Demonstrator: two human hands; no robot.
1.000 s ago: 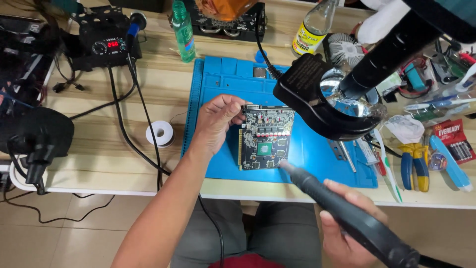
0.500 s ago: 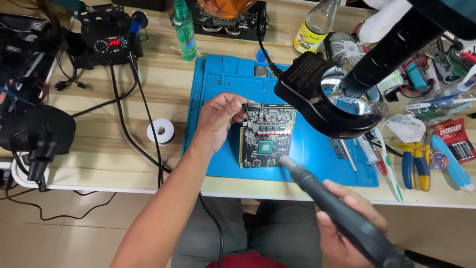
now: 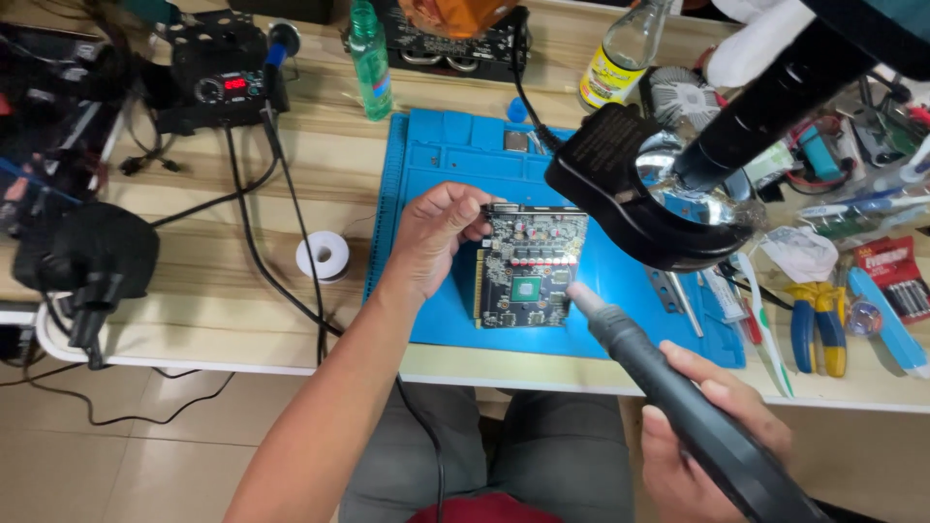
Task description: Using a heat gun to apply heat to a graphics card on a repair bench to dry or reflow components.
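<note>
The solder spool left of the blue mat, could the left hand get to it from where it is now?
Probably yes. The solder spool sits in the open on the bench, just left of the left hand, which now holds the circuit board and would have to let go.

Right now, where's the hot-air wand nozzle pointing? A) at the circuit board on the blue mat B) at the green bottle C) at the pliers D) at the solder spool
A: the right hand holds the hot-air wand with its nozzle over the circuit board, which the left hand steadies on the blue mat.
</note>
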